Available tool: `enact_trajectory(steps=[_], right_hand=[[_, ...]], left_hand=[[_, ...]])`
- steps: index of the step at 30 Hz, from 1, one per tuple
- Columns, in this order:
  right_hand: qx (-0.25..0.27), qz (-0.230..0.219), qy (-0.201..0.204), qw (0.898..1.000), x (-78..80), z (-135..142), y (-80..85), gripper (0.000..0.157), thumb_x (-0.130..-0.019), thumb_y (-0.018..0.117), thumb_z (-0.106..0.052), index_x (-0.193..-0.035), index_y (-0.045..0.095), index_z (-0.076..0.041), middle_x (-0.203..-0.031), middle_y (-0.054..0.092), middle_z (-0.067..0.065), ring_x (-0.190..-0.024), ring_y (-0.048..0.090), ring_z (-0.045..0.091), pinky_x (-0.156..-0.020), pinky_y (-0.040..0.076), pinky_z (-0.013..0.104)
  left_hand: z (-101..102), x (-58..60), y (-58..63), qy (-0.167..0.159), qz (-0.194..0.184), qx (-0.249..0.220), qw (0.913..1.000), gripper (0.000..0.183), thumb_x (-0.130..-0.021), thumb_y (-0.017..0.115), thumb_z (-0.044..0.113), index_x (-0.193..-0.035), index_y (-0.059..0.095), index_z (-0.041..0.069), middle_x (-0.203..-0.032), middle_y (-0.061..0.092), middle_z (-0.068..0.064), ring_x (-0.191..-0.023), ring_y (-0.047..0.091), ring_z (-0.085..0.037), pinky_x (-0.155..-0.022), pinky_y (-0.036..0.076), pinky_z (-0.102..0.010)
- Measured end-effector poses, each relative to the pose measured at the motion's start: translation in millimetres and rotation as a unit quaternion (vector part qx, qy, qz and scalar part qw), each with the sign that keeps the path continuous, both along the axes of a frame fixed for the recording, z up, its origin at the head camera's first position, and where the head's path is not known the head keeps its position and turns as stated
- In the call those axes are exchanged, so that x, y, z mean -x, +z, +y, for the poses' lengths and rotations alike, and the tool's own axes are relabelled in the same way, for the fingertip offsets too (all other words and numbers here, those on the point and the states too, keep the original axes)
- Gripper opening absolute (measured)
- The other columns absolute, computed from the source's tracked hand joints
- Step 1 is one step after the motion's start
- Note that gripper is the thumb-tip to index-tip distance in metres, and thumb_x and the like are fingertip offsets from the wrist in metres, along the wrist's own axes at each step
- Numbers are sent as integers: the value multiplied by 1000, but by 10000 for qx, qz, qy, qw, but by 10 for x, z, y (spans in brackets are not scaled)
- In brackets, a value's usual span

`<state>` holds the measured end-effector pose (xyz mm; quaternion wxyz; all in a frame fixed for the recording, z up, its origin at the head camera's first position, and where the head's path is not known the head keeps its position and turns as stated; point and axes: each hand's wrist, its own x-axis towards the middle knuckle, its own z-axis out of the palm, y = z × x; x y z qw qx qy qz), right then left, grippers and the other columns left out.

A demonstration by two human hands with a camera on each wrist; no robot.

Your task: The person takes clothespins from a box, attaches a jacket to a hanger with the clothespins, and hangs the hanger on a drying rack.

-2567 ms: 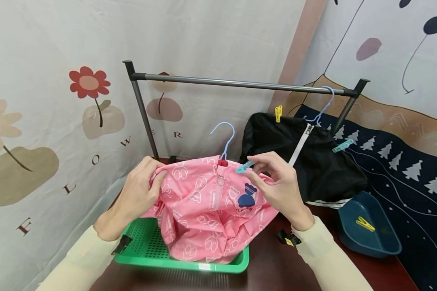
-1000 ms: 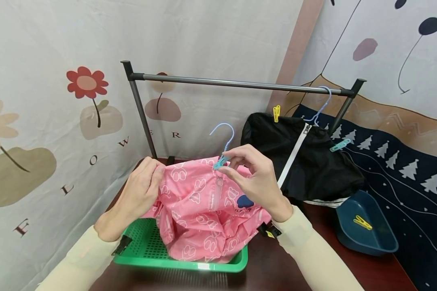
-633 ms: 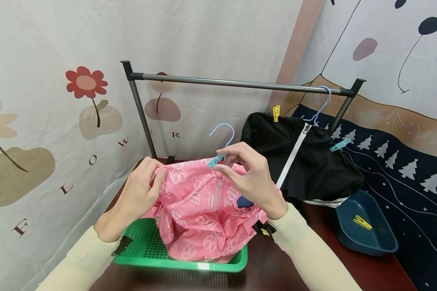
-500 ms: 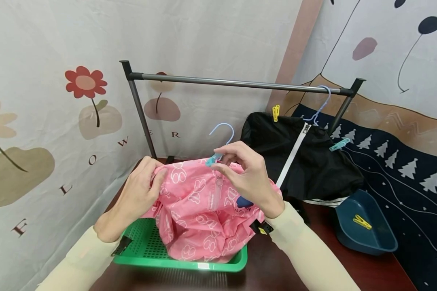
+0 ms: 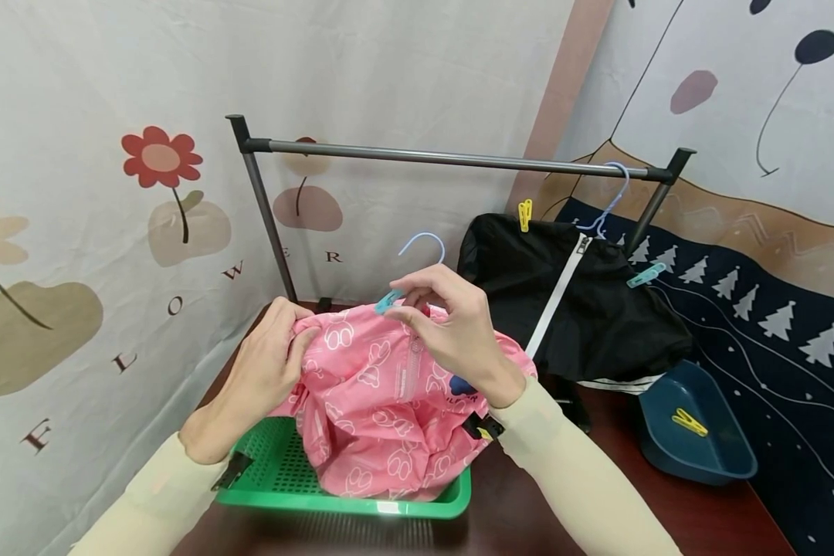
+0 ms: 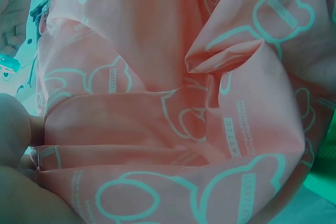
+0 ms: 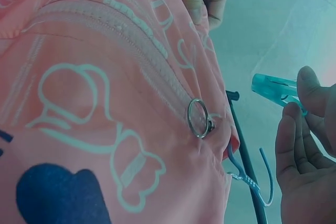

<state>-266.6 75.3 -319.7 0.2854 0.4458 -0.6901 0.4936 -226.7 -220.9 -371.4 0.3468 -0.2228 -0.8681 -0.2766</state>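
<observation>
A pink jacket (image 5: pixel 371 417) with white bear outlines hangs on a light blue hanger (image 5: pixel 424 235), its lower part lying in a green basket (image 5: pixel 333 502). My left hand (image 5: pixel 260 371) pinches the jacket's left shoulder between thumb and fingers. Between the thumb and fingers of my right hand (image 5: pixel 455 320) is a light blue clothespin (image 5: pixel 388 301), held just above the jacket's top edge, left of the collar. In the right wrist view the clothespin (image 7: pixel 275 88) appears apart from the cloth. The left wrist view shows mostly pink folds, with fingers at its left edge.
A metal rack (image 5: pixel 431 157) stands behind. From its right end hangs a black jacket (image 5: pixel 598 309) bearing a yellow clothespin (image 5: pixel 524 215) and a second blue clothespin (image 5: pixel 646 275). A dark blue bin (image 5: pixel 698 455) at the right contains another yellow clothespin (image 5: pixel 689 422).
My right hand has carried the clothespin leftward, from the right of the zipper past the collar to the left shoulder side. My left hand keeps its hold in the same place.
</observation>
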Motion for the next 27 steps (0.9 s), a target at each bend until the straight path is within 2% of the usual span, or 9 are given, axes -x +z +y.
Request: enact_trajectory(steps=[6,10,16,21,27], right_hand=[[-88,248,-239,9994,4,-47,25,31,-93,97,-3,-122,84,-3,-109,82,9,-85,73,14,-81,67,27],[-115,389,-323,9987,13,-81,49,27,-94,97,-4,-119,86,-3,-109,85,8,-87,73,14,-82,66,27],[-143,443,-205,9987,28,-135,80,19,-97,94,-1,-113,87,-2,-105,87,9,-91,80,16,-87,69,27],[-175,503,-155,9985,37,-211,120,11,-98,92,1,-108,87,-2,-101,86,9,-93,84,17,-91,71,28],[-258,614,-136,9977,43,-322,190,7,-98,91,3,-101,89,-4,-93,85,6,-87,83,15,-86,70,25]], left_hand=[[3,-3,6,-89,48,34,9999,17,-105,79,-5,-118,70,1,-107,66,-13,-91,59,-21,-78,50,-37],[3,1,8,-126,69,57,9999,16,-106,77,-5,-118,70,1,-108,66,-14,-92,59,-22,-80,47,-31],[22,8,-2,-133,130,57,9998,13,-107,77,-4,-115,68,-1,-105,64,-14,-89,57,-20,-80,42,-22],[21,9,-7,-121,132,91,9998,12,-108,77,-2,-115,67,-1,-104,63,-13,-88,55,-18,-78,41,-21],[20,-6,6,-110,81,129,9998,14,-107,79,-1,-114,67,1,-103,61,-11,-86,52,-15,-74,44,-24]])
